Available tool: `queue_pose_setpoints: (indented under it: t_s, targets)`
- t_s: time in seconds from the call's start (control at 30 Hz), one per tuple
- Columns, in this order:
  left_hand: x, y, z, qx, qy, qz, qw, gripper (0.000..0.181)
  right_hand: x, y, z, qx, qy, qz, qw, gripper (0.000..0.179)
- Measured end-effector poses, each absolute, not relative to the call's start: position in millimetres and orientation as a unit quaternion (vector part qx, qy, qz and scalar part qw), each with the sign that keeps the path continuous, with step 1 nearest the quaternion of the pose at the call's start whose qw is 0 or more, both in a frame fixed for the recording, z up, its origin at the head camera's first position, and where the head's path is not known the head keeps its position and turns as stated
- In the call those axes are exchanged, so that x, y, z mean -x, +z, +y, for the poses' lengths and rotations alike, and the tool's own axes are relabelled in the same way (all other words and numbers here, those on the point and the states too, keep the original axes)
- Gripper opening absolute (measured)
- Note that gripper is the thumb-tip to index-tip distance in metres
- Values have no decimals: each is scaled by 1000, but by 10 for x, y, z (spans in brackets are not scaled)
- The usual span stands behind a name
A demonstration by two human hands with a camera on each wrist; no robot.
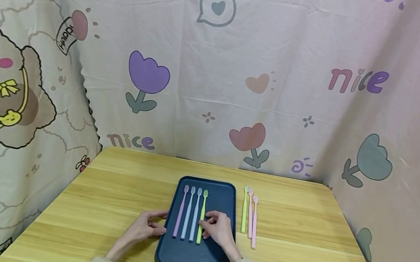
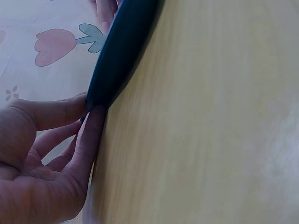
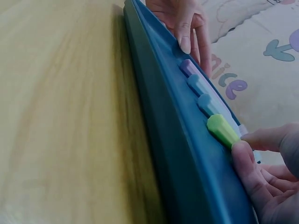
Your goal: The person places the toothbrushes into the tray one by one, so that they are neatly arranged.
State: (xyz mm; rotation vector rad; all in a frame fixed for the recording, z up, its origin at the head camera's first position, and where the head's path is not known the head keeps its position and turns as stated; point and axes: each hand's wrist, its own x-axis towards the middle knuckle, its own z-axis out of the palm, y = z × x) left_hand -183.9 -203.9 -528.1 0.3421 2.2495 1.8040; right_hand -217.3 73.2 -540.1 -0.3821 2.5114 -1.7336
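A dark blue tray (image 1: 213,255) bears a row of toothbrushes: a purple one (image 1: 180,212), two blue ones and a green toothbrush (image 1: 202,218) at the row's right end, all with heads toward the back. My right hand (image 1: 219,229) pinches the green toothbrush between thumb and finger around its handle. In the right wrist view the green handle end (image 3: 222,129) shows beside the thumb. At the tray's left edge, my left hand (image 1: 143,227) holds the rim, its thumb and finger meeting the edge in the left wrist view.
To the right of the tray, another green toothbrush (image 1: 244,211) and two pink toothbrushes (image 1: 254,223) lie side by side on the wooden table (image 1: 306,250). A patterned curtain (image 1: 208,82) hangs behind the table and along both sides.
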Motion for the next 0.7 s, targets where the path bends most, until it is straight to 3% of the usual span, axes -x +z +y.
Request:
queue_pose_setpoints:
  t_s: [0.7]
  targets:
    - [1849, -5290, -2035, -110, 604, 780, 118, 65, 2171, -5406, 729, 112, -598, 793, 41, 36]
